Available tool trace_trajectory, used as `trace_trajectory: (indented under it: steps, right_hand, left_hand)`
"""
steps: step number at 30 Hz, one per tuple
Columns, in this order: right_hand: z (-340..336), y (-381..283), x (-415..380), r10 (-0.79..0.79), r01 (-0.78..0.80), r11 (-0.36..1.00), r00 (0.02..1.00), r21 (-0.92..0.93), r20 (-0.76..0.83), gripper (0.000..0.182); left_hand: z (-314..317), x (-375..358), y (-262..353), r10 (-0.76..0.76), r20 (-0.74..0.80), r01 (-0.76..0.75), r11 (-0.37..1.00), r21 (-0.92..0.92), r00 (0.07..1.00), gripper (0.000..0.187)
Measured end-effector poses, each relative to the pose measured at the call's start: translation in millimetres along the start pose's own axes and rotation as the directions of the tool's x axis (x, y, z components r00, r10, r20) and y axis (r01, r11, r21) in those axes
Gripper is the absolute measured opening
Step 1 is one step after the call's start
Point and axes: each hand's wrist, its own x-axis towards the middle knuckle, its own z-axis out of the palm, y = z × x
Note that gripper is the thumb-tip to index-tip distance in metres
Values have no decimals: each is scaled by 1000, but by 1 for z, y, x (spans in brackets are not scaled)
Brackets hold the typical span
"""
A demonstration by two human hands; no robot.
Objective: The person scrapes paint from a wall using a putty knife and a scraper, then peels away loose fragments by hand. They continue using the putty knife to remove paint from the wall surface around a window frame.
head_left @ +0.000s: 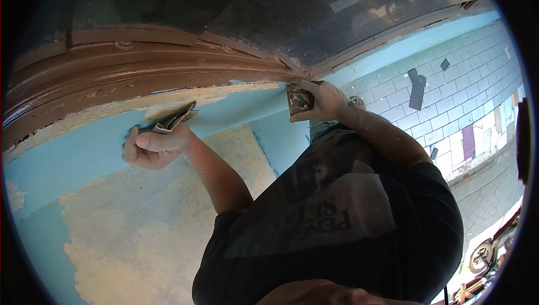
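Note:
My left hand point(157, 148) is closed around a folded, worn piece of sandpaper point(175, 118). Its creased edges stick up beside the scraped, bare strip under the brown window frame point(140, 63). At the frame's corner, my right hand point(327, 100) grips a brown, scuffed block point(300, 101) with pale worn patches on its face. The block's upper edge is close to the frame and the end of the light blue ledge point(241, 105). Fingers partly cover its right side.
Dark window glass point(236, 18) fills the top. Below the ledge, the blue wall has a large patchy beige area point(163, 221). Several dark flat pieces, including a long strip point(416, 94), lie on grey paving point(449, 97) at right. A wheel point(482, 257) shows lower right.

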Motion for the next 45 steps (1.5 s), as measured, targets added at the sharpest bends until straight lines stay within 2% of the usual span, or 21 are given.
trace_trajectory:
  steps: [1, 3, 7, 9, 10, 12, 13, 17, 19, 22, 23, 26, 27, 28, 31, 33, 36, 39, 40, 42, 45]
  right_hand:
    - [2, 3, -1, 8, -8, 1000, 1000, 5, 7, 89]
    - [-3, 9, 5, 143, -138, 989, 980, -42, 138, 89]
    - [-5, -7, 4, 110, -111, 994, 988, 4, 105, 91]
    - [-12, -9, 5, 199, -196, 980, 961, -36, 190, 92]
    - [-10, -9, 3, 200, -196, 980, 961, -38, 189, 92]
    - [-2, -5, 4, 126, -126, 992, 988, -4, 84, 91]
    - [3, -2, 2, 46, -46, 999, 998, -6, 40, 92]
    - [2, 1, 1, 113, -117, 993, 983, 23, 143, 94]
    - [-1, 1, 4, 106, -104, 994, 993, -39, 52, 88]
    - [-3, -9, 0, 49, -50, 999, 998, 12, 30, 88]
    - [-6, -7, 2, 97, -98, 995, 991, 16, 87, 89]
    - [-3, -1, 4, 125, -122, 992, 989, -45, 77, 88]
    - [-1, -5, 4, 42, -41, 999, 999, -23, 31, 88]
    - [-2, -6, 3, 41, -41, 999, 999, -15, 36, 88]
    - [-6, -5, 0, 92, -94, 995, 994, 39, 64, 88]
    - [-10, 0, 5, 231, -232, 973, 959, -18, 164, 91]
    - [-6, -18, 1, 141, -144, 989, 987, 38, 84, 90]
    - [-8, 0, 2, 266, -265, 964, 949, -30, 171, 90]
    - [-8, -2, 2, 267, -264, 964, 950, -37, 161, 90]
    - [-2, -11, 1, 157, -157, 988, 983, -5, 98, 90]
    - [-2, -3, 4, 214, -222, 974, 965, 36, 155, 89]
  left_hand:
    - [-2, 1, -2, 10, 14, -11, 1000, 29, 1000, 38]
    - [-4, 0, -2, 20, 21, -21, 998, 57, 1000, 37]
    - [2, 1, -1, 13, 15, -14, 999, 45, 1000, 37]
    - [-3, 1, 1, 10, 22, -12, 998, 60, 1000, 37]
    - [-3, 1, 0, 9, 20, -10, 999, 51, 1000, 37]
    - [2, 1, -3, 15, 0, -15, 999, 38, 1000, 37]
    - [1, 0, -3, 9, -4, -9, 1000, 22, 1000, 37]
    - [-3, 0, -5, -7, -7, 7, 1000, 16, 1000, 38]
    - [-2, 0, -3, -2, -22, 2, 1000, 11, 1000, 39]
    - [1, 1, -1, -14, -6, 14, 1000, 17, 1000, 37]
    - [2, 0, 0, -39, -6, 39, 999, 24, 999, 35]
    - [0, -1, -2, -26, -12, 26, 1000, -11, 1000, 40]
    - [3, 0, -3, -21, -17, 21, 1000, -15, 1000, 40]
    - [2, 0, -1, -19, -11, 19, 1000, 2, 1000, 40]
    - [0, 0, 0, -34, 12, 33, 999, 16, 999, 36]
    - [0, 1, 1, -42, 4, 42, 999, 12, 999, 32]
    - [-2, -1, 1, -53, 36, 54, 998, -18, 998, 33]
    - [-2, -4, 6, -55, 24, 55, 998, -6, 998, 34]
    - [-1, -5, 7, -73, 16, 73, 997, -16, 997, 35]
    - [3, -8, 8, -90, 13, 90, 996, -20, 996, 36]
    - [-1, -6, 6, -66, 20, 66, 998, 6, 998, 37]
